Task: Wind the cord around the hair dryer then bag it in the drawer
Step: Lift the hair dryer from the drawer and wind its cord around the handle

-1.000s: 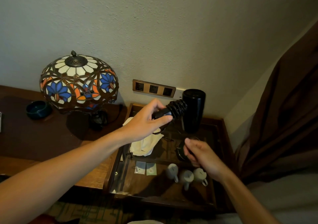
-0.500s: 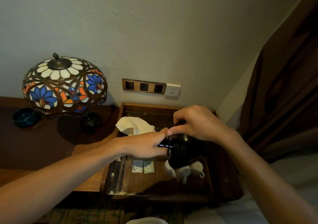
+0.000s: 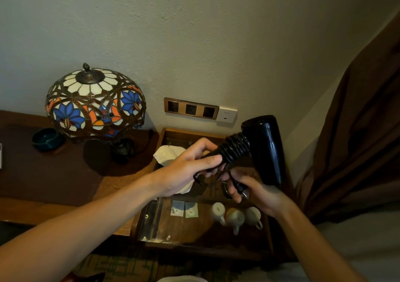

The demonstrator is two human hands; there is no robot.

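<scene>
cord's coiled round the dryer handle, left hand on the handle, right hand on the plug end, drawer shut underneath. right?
Not quite: the drawer is open, not shut. The head view shows cups and a cloth bag inside it. The rest holds: cord coiled round the hair dryer handle, left hand on the handle, right hand on the plug end.

The left hand (image 3: 184,171) covers most of the white bag (image 3: 167,155) in the drawer (image 3: 268,236) and hides the dryer's handle end. The plug (image 3: 240,187) is mostly buried in the right hand (image 3: 257,193). The lamp (image 3: 95,104) shade hides most of its base. Two small packets (image 3: 184,209) are too small to read.
</scene>
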